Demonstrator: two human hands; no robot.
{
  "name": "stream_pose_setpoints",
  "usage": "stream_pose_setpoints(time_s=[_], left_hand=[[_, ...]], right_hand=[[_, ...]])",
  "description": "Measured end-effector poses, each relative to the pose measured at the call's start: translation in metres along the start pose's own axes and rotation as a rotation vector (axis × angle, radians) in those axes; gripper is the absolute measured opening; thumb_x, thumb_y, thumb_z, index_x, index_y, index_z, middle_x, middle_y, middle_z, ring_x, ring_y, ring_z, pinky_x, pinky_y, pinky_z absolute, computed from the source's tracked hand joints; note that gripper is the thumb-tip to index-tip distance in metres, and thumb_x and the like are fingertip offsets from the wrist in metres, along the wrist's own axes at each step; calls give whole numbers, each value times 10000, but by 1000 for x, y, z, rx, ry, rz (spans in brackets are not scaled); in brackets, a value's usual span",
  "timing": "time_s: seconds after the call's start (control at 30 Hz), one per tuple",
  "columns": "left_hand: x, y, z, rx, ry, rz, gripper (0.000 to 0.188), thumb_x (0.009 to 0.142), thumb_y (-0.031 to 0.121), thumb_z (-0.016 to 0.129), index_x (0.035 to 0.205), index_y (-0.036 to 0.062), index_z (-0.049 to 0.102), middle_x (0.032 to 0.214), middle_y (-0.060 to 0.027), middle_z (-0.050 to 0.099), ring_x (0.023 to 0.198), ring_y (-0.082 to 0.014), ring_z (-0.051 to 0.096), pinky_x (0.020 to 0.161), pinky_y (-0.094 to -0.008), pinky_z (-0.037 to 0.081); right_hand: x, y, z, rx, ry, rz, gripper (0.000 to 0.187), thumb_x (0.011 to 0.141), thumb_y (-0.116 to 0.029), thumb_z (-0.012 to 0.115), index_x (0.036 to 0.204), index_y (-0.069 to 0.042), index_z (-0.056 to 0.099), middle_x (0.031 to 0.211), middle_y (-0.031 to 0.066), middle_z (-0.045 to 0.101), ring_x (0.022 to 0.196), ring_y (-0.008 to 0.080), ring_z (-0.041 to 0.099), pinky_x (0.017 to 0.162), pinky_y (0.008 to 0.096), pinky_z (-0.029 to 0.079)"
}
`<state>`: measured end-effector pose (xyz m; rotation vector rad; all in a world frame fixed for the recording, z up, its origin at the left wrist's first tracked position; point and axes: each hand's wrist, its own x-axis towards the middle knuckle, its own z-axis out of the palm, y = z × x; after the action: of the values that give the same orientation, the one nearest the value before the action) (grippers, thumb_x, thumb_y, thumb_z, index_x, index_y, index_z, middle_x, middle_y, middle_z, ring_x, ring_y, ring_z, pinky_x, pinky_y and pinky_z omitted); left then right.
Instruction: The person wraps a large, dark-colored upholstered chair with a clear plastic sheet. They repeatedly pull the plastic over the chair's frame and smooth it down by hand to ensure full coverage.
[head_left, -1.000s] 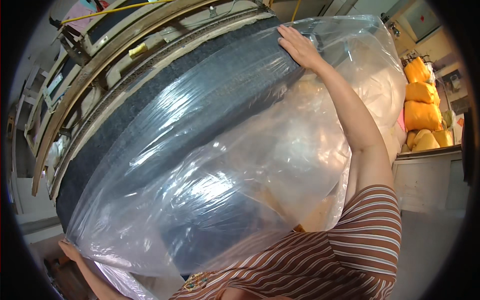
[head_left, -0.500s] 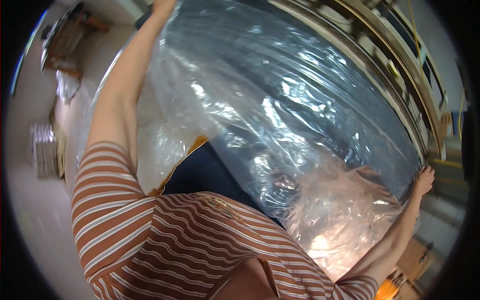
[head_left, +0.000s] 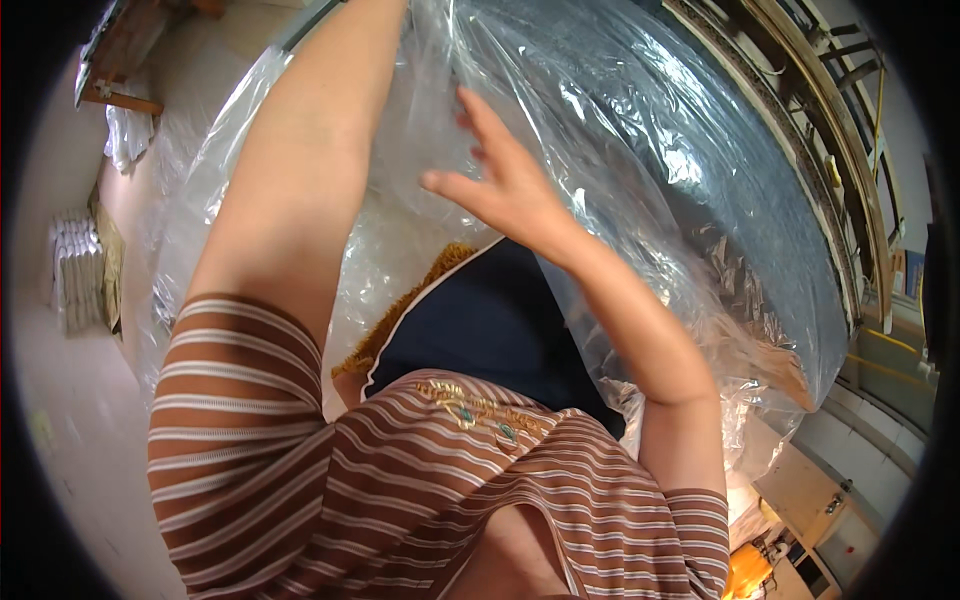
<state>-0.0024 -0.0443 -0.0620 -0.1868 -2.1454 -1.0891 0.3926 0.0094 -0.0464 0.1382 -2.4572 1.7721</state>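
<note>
A large transparent plastic sheet (head_left: pixel 640 110) spreads over a grey-blue surface in front of me, wrinkled and shiny. Part of it also hangs down on the left. My right hand (head_left: pixel 505 190) hovers over the sheet near the middle, palm turned left, thumb and fingers apart, with nothing seen in it. Whether its fingertips touch the plastic I cannot tell. My left arm (head_left: pixel 300 150) stretches up past the top edge, so the left hand is out of sight. Against my body lies a navy cloth (head_left: pixel 480 325) with a pale edge, beside mustard-coloured fuzzy material (head_left: pixel 415 300).
Long rails (head_left: pixel 800 90) of a frame run along the far right side of the sheet. On the left floor sit a stack of wrapped bundles (head_left: pixel 75 270) and a wooden piece of furniture (head_left: pixel 125 95). A wooden cabinet (head_left: pixel 800 490) and an orange object (head_left: pixel 748 572) stand at lower right.
My right hand has left the sheet's far right edge and swung inward to the middle, its fingers now apart. My left hand has gone out of the top of view. The plastic at right lies more bunched.
</note>
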Motion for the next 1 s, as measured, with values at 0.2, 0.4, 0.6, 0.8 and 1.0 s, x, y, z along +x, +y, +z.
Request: stream_pose_setpoints(time_s=[0.2, 0.4, 0.6, 0.8, 1.0], left_hand=[[-9, 4, -5, -71, -95, -73, 291, 881, 272, 514, 1022, 23, 567, 959, -254, 622, 917, -423, 581, 788, -475, 453], [-10, 8, -30, -160, -36, -15, 245, 872, 230, 509, 1009, 35, 566, 961, -223, 626, 928, -403, 587, 796, -453, 459], [-20, 15, -28, -191, -36, -98, 255, 871, 216, 520, 1036, 31, 580, 958, -218, 626, 925, -373, 591, 813, -433, 457], [-10, -13, -1, -319, -85, -135, 351, 831, 353, 646, 983, 37, 668, 913, -99, 671, 829, -200, 619, 763, -343, 492], [32, -63, -11, -180, -120, 161, 359, 852, 354, 646, 945, 8, 638, 912, -153, 657, 840, -280, 620, 771, -371, 474]], right_hand=[[8, 16, 4, 349, -583, 198, 270, 869, -212, 631, 1064, -29, 587, 907, 59, 619, 823, 133, 570, 747, 287, 470], [-115, -118, -112, 263, 100, 92, 217, 760, -220, 730, 720, -30, 631, 766, 104, 646, 671, 201, 603, 691, 323, 497], [-178, -109, -177, -252, 756, -90, 215, 749, -192, 659, 880, -26, 622, 933, 73, 612, 833, 193, 579, 750, 326, 489], [-209, -37, -142, -207, 110, 313, 335, 739, -165, 588, 1041, -21, 613, 1100, 43, 577, 996, 185, 555, 808, 329, 481], [-327, -182, -292, -768, 1163, -142, 413, 757, -152, 536, 1146, -22, 589, 1097, 87, 608, 1035, 201, 573, 917, 305, 433]])
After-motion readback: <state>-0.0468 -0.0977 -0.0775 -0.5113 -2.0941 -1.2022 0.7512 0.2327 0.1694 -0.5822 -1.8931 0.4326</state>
